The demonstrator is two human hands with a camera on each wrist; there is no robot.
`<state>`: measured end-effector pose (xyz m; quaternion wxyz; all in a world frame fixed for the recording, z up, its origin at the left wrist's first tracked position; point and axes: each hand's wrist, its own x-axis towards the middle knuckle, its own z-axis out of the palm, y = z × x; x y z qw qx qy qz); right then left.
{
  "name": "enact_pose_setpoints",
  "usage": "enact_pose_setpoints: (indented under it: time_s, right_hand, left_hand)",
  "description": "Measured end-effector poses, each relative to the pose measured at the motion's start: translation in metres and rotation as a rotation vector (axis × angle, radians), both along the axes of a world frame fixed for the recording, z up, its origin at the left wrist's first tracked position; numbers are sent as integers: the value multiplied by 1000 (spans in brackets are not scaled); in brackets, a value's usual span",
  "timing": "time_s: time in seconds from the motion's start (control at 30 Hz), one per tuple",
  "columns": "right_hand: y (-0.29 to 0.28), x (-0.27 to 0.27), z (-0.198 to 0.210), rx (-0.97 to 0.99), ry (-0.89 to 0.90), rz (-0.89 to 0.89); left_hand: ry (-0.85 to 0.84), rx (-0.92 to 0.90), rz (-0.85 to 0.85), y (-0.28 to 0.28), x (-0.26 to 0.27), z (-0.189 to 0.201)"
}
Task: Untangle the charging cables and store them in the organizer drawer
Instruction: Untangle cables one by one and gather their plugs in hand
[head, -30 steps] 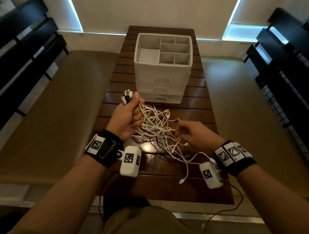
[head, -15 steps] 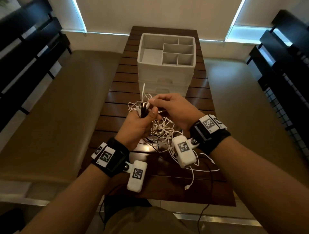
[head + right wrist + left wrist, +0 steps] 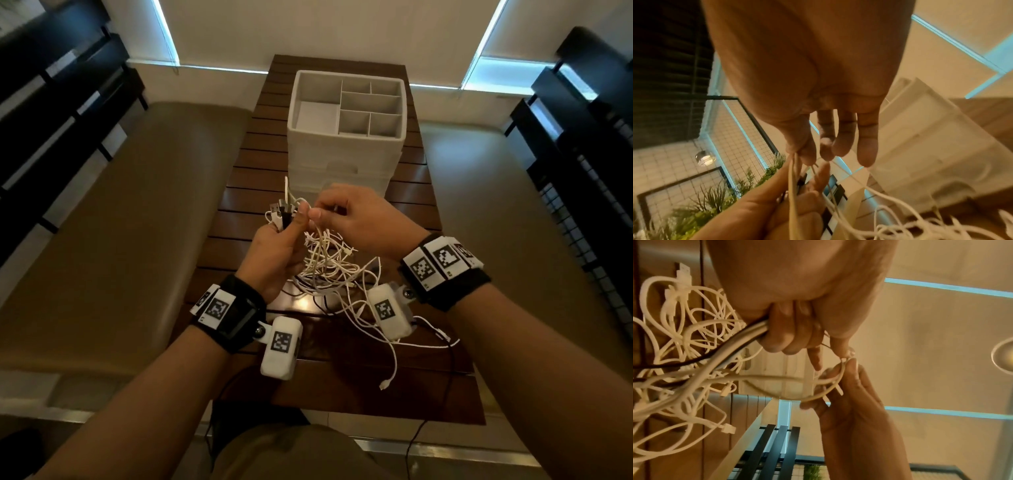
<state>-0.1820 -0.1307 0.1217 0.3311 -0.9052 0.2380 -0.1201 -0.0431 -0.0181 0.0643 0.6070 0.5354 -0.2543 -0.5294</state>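
left hand [image 3: 274,253]: fist curled round bunched plug ends of cables [image 3: 329,263] | right hand [image 3: 363,219]: at its 3 o'clock, pinching one white strand | tangle hangs over table [image 3: 239,192] | organizer [image 3: 346,137]: 12 o'clock, drawers closed

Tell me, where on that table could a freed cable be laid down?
Bare slats show left of the white organizer, and near the table's front edge. The middle is crowded: the cable tangle hangs there from both hands.
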Motion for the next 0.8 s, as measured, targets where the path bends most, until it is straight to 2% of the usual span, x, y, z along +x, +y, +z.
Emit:
enact_pose_setpoints:
  time_s: [0.07, 0.2, 0.3, 0.4, 0.53, 0.67, 0.7, 0.8]
  right_hand:
    - [-1, 0, 6, -123, 17, 8]
    - [-7, -8, 12, -145, -116, -133]
    - [-5, -13, 20, -16, -320, -279]
    - [-4, -20, 33, 147, -531, -328]
    - [-1, -21, 37, 289, -542, -283]
    - [2, -23, 57, 283, -781, -263]
    - [1, -22, 61, 281, -765, -235]
    - [3, -17, 61, 211, -464, -149]
  left_hand:
    - [58, -27, 11, -5, 7, -1]
    - [125, 8, 143, -12, 18, -5]
    - [125, 56, 240, -13, 20, -12]
    - [170, 122, 321, -17, 25, -24]
    - [151, 206, 296, -20, 28, -29]
    - [184, 158, 185, -19, 28, -24]
    - [183, 132, 157, -18, 27, -22]
    - [195, 16, 58, -17, 20, -15]
